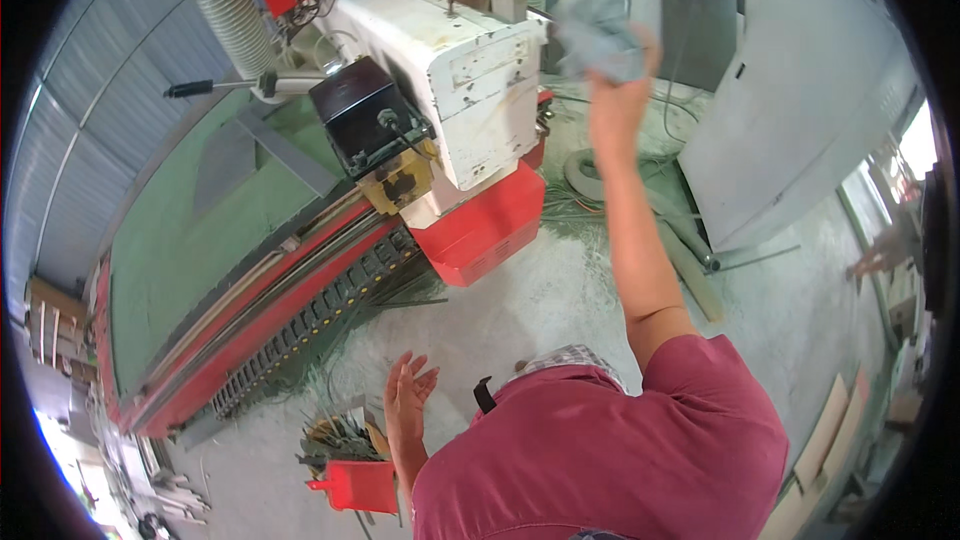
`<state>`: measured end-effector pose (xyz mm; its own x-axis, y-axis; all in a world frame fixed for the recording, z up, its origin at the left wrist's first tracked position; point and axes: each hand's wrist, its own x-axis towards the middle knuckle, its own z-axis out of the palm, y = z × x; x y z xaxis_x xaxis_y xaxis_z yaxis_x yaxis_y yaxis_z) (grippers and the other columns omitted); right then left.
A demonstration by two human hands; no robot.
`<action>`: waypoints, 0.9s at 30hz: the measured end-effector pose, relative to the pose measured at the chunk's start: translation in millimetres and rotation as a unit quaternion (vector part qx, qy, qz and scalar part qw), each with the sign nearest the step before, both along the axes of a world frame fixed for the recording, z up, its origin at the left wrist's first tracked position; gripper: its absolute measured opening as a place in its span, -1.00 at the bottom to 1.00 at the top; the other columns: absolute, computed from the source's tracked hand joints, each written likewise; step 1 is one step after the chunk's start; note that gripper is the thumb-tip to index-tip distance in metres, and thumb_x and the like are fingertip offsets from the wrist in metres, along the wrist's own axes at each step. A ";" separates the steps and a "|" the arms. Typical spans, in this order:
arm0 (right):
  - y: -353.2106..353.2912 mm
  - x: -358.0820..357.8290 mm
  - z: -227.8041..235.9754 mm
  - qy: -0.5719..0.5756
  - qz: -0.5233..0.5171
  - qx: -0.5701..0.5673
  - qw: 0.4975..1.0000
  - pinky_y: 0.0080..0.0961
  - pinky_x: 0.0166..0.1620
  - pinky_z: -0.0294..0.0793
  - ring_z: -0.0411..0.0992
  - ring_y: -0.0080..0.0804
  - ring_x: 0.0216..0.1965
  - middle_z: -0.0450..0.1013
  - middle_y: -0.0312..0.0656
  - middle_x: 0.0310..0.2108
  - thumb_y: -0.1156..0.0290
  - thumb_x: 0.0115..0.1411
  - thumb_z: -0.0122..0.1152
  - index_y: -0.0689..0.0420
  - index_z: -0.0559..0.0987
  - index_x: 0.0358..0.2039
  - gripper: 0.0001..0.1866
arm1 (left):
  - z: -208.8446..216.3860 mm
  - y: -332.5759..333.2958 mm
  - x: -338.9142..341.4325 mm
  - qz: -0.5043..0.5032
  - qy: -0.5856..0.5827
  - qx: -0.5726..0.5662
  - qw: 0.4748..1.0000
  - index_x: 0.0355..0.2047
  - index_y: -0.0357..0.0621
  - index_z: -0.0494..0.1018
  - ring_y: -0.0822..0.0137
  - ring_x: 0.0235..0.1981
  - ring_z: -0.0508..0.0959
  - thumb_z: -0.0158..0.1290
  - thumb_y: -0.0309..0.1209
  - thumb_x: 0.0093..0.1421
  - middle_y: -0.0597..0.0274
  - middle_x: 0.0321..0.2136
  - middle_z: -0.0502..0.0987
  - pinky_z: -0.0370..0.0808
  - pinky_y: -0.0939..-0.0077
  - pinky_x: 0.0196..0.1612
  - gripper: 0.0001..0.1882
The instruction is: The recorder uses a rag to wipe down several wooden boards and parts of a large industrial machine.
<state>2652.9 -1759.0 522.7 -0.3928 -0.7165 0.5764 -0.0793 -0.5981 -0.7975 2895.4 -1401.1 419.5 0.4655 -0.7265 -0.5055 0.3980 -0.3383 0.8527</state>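
Note:
My right arm is stretched forward and up, and my right hand (622,95) grips a crumpled grey-blue cloth (598,28), blurred by motion. The cloth is beside the upper right end of a white metal machine housing (485,90); whether it touches the housing I cannot tell. Lower down, my left hand (408,390) hangs in the air at my left side, its fingers apart and nothing in it. Nearest to that hand on the floor is a red dustpan (362,486) with scraps heaped behind it.
A long machine bed (160,260) with a green top and red sides fills the left, with a black cable chain (300,332) along it. A red cover (485,230) hangs under the housing. At right stand a grey cabinet (790,110) and a hose (585,175) on the floor.

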 end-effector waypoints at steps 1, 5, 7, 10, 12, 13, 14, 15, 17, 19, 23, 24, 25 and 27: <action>-2.8 -11.8 12.1 -0.083 0.029 0.005 0.996 -0.43 0.11 0.20 0.25 -0.22 0.05 0.20 -0.09 0.03 0.70 -0.08 0.16 0.11 0.24 0.06 -0.36 | -4.1 -9.3 -3.1 -0.009 -0.003 -0.002 1.000 0.11 -0.27 0.20 0.21 -0.18 0.53 -0.14 -0.20 0.30 -0.06 -0.05 0.41 0.45 0.41 -0.09 -0.52; 12.7 -6.1 -2.1 0.027 -0.055 -0.011 0.998 -0.49 0.07 0.22 0.25 -0.30 0.04 0.21 -0.10 0.01 0.68 -0.01 0.14 0.13 0.21 0.08 -0.39 | -5.9 -17.7 -18.3 0.042 -0.004 -0.009 0.999 0.09 -0.27 0.22 0.22 -0.19 0.53 -0.14 -0.20 0.30 -0.04 -0.06 0.42 0.46 0.40 -0.08 -0.53; 20.9 12.0 -45.7 0.125 -0.075 -0.004 0.989 -0.47 0.06 0.23 0.24 -0.31 0.04 0.21 -0.11 0.00 0.67 -0.01 0.15 0.16 0.20 0.08 -0.39 | -5.5 -18.5 -23.9 0.065 0.009 -0.006 0.998 0.07 -0.27 0.24 0.22 -0.19 0.53 -0.15 -0.21 0.31 -0.02 -0.08 0.43 0.47 0.41 -0.09 -0.56; 13.8 41.1 -96.4 -0.003 0.065 0.160 0.985 -0.37 0.07 0.23 0.25 -0.17 0.03 0.23 -0.04 -0.04 0.55 -0.01 0.19 0.21 0.22 0.06 -0.41 | -15.5 -21.2 -31.5 0.052 0.017 -0.007 0.998 0.07 -0.26 0.24 0.23 -0.21 0.54 -0.15 -0.21 0.30 -0.01 -0.08 0.44 0.48 0.42 -0.10 -0.56; 23.3 73.4 -122.8 0.167 0.075 0.131 0.974 -0.33 0.04 0.27 0.27 -0.09 0.00 0.24 -0.03 -0.08 0.52 -0.03 0.20 0.23 0.29 -0.01 -0.47 | -20.7 -23.4 -30.8 0.047 0.017 0.008 0.999 0.07 -0.26 0.24 0.23 -0.21 0.54 -0.14 -0.21 0.30 -0.01 -0.09 0.44 0.48 0.42 -0.11 -0.55; 35.9 87.7 -129.8 0.243 0.116 0.099 0.958 -0.33 0.02 0.29 0.28 -0.07 -0.01 0.26 -0.05 -0.10 0.53 -0.05 0.19 0.23 0.35 -0.06 -0.52 | -23.9 -24.3 -30.0 0.049 0.017 0.021 0.998 0.07 -0.26 0.24 0.23 -0.21 0.54 -0.14 -0.20 0.30 -0.01 -0.09 0.44 0.48 0.43 -0.11 -0.55; 54.0 96.3 -128.6 0.261 0.216 0.110 0.934 -0.30 0.00 0.30 0.28 -0.03 -0.05 0.26 -0.02 -0.11 0.55 -0.09 0.20 0.23 0.37 -0.10 -0.54 | -25.9 -23.7 -28.3 0.047 0.016 0.025 0.998 0.07 -0.26 0.24 0.23 -0.21 0.54 -0.14 -0.20 0.30 -0.01 -0.09 0.44 0.48 0.43 -0.11 -0.55; 64.0 97.5 -123.6 0.277 0.312 0.121 0.901 -0.28 -0.03 0.32 0.28 0.02 -0.08 0.26 0.01 -0.12 0.58 -0.12 0.20 0.22 0.39 -0.13 -0.55 | -28.1 -24.4 -26.7 0.058 0.012 0.022 0.998 0.08 -0.26 0.24 0.22 -0.21 0.54 -0.12 -0.20 0.29 -0.01 -0.09 0.44 0.48 0.42 -0.12 -0.54; 56.3 84.5 -108.4 0.254 0.310 0.115 0.909 -0.28 -0.04 0.32 0.29 0.00 -0.09 0.27 0.00 -0.13 0.59 -0.14 0.21 0.19 0.40 -0.13 -0.54 | -27.8 -26.5 -24.2 0.062 0.009 0.020 0.998 0.08 -0.26 0.24 0.20 -0.20 0.55 -0.11 -0.19 0.29 -0.01 -0.09 0.44 0.49 0.42 -0.12 -0.53; 34.9 65.4 -104.8 0.233 0.306 0.104 0.917 -0.29 -0.05 0.33 0.30 -0.01 -0.09 0.28 0.00 -0.13 0.60 -0.15 0.23 0.17 0.41 -0.14 -0.53 | -24.0 -31.8 -24.1 0.110 -0.004 0.010 0.994 0.07 -0.26 0.25 0.18 -0.20 0.54 -0.08 -0.18 0.28 -0.01 -0.09 0.44 0.49 0.40 -0.12 -0.53; -16.2 30.6 -122.4 0.228 0.073 0.109 0.965 -0.29 -0.05 0.34 0.31 -0.02 -0.07 0.30 -0.03 -0.15 0.58 -0.18 0.25 0.13 0.40 -0.10 -0.47 | -27.2 -38.7 -26.5 0.108 -0.005 -0.003 0.994 0.07 -0.25 0.26 0.16 -0.19 0.54 -0.06 -0.18 0.27 -0.02 -0.09 0.44 0.48 0.39 -0.13 -0.52; -21.8 30.4 -124.1 0.261 0.076 0.133 0.953 -0.29 -0.04 0.34 0.31 -0.03 -0.06 0.31 -0.04 -0.15 0.57 -0.18 0.27 0.12 0.39 -0.08 -0.45 | -30.7 -39.3 -27.9 0.102 0.006 0.004 0.995 0.07 -0.25 0.26 0.16 -0.19 0.54 -0.06 -0.18 0.27 -0.02 -0.09 0.44 0.49 0.39 -0.13 -0.52; -16.8 31.5 -124.6 0.258 0.073 0.131 0.955 -0.29 -0.04 0.34 0.31 -0.03 -0.06 0.31 -0.04 -0.15 0.57 -0.18 0.27 0.12 0.39 -0.08 -0.45 | -32.5 -41.9 -30.3 0.096 0.016 0.012 0.995 0.06 -0.25 0.27 0.16 -0.19 0.54 -0.06 -0.18 0.27 -0.02 -0.09 0.44 0.49 0.39 -0.14 -0.53; 11.9 40.4 -120.0 0.301 0.286 0.172 0.893 -0.27 -0.04 0.34 0.30 0.05 -0.05 0.26 -0.01 -0.09 0.58 -0.18 0.23 0.13 0.35 -0.03 -0.41 | -29.7 -51.8 -36.8 0.090 0.013 0.013 0.996 0.05 -0.25 0.28 0.17 -0.18 0.54 -0.07 -0.18 0.27 -0.02 -0.10 0.45 0.49 0.38 -0.15 -0.54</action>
<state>2693.2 -1747.1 402.8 0.4022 -0.8757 0.2671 -0.3159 -0.4066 -0.8572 2858.7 -1452.9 389.8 0.5741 -0.6184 -0.5367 0.4753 -0.2821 0.8334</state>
